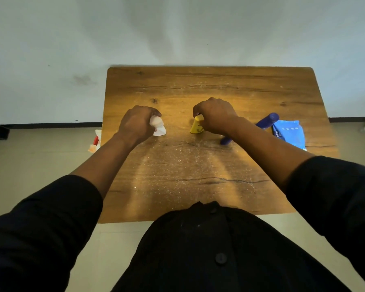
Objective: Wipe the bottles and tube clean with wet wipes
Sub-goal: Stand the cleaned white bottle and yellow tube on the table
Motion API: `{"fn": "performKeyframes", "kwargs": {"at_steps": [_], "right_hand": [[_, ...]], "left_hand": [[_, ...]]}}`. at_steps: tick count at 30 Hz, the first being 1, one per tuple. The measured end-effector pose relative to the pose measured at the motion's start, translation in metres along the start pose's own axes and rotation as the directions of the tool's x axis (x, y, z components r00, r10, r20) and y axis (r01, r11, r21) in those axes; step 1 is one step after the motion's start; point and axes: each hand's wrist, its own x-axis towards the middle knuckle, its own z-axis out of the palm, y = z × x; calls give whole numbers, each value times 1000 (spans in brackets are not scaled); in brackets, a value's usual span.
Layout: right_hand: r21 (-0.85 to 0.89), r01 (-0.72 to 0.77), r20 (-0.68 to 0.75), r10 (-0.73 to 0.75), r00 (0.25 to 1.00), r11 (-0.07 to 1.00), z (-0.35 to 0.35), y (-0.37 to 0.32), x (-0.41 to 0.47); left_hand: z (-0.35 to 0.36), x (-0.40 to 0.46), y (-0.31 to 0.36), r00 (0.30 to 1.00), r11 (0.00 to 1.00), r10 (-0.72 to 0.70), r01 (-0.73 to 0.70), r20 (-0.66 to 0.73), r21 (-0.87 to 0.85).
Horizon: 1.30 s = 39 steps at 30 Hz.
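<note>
My left hand (138, 123) grips a white bottle (159, 128) that stands on the wooden table (198, 175), left of centre. My right hand (216, 114) grips the top of a yellow bottle (196, 127) standing near the middle. A dark blue tube or bottle (268, 121) lies on its side to the right, partly hidden behind my right forearm. Beside it lies a blue pack of wet wipes (289, 133).
White dust or powder is scattered over the tabletop. A red and white object (96, 141) lies on the floor by the table's left edge. A pale wall rises behind the table. A dark object (0, 132) sits at the far left.
</note>
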Motion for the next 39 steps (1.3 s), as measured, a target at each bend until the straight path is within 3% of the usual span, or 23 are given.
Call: {"fn": "performKeyframes", "kwargs": {"at_steps": [11,39], "right_hand": [[74,136,-80,-130,988,988,1,-56,33],[148,118,-63,-110,992,982,13,-60,37]], "left_hand": [[-1,7,-5,1000,999,-9,9,-14,49],[-7,8,1,999,999,1,-2,48,33]]}}
